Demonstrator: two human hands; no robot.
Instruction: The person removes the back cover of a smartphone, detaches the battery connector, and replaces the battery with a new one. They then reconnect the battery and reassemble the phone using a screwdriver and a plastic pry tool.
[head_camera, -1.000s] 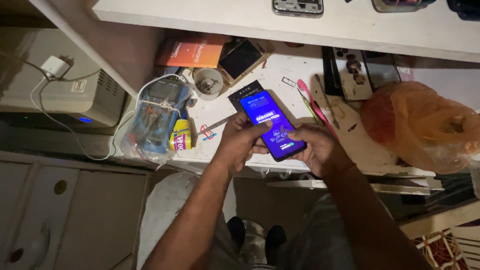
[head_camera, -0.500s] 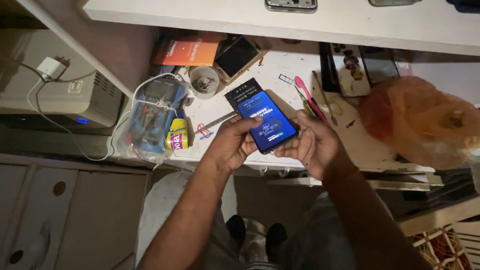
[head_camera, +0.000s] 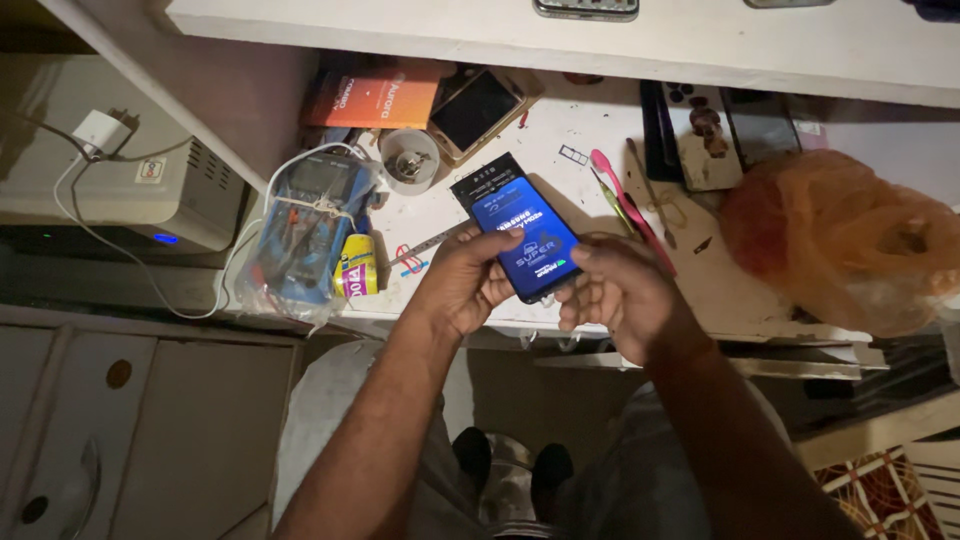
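Black smartphone (head_camera: 520, 232), blue screen lit, tilted above white desk (head_camera: 560, 135); gripped by left hand (head_camera: 468, 280) and right hand (head_camera: 612, 290), fingers curled round edges.

white desk (head_camera: 560, 140) | orange box (head_camera: 375, 98) | multimeter (head_camera: 305, 228) | orange bag (head_camera: 840, 240)

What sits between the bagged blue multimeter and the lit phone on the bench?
Head view: a small yellow tube beside the multimeter, then bare bench before the phone.
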